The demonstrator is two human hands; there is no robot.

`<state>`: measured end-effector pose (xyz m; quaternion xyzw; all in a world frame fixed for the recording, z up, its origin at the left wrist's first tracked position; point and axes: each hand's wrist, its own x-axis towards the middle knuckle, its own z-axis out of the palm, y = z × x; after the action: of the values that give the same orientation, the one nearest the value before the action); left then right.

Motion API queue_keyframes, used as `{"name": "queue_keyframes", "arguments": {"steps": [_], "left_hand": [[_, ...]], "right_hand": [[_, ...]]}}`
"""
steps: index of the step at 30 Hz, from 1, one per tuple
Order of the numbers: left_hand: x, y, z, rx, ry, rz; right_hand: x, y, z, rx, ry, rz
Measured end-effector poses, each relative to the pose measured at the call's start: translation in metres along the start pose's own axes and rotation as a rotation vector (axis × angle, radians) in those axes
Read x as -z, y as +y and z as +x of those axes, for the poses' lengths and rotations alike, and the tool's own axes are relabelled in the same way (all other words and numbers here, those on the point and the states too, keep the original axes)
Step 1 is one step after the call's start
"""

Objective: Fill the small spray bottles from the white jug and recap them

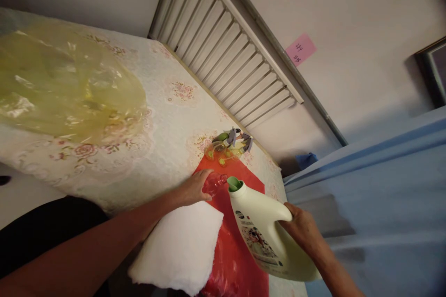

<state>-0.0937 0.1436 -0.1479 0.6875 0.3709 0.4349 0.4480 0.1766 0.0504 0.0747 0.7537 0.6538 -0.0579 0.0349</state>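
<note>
My left hand (197,188) is closed around a small clear plastic bottle (213,183), whose threaded neck points right. The red sheet below shows through it. With its fingers wrapped round the handle, my right hand (302,226) grips a large pale green detergent jug (256,216). The jug leans so that its uncapped mouth, with a green spout inside, faces the bottle's neck. Mouth and neck are very close; whether liquid is flowing I cannot tell. Just beyond the bottle, spray bottle heads (232,138) with grey triggers lie among yellowish clear bottles (223,154).
A red plastic sheet (256,181) covers part of the floral tablecloth (167,116). White fluffy material (181,248) lies near me. At left spreads a yellow transparent bag (69,88). A radiator (226,41) lines the wall; a blue curtain (390,195) hangs at right.
</note>
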Motion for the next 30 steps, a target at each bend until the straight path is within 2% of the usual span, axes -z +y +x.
{"name": "queue_keyframes", "arguments": {"steps": [30], "left_hand": [[0.0006, 0.0007, -0.0005, 0.010, -0.001, -0.010]], "right_hand": [[0.0058, -0.0094, -0.0006, 0.016, -0.010, -0.024]]}}
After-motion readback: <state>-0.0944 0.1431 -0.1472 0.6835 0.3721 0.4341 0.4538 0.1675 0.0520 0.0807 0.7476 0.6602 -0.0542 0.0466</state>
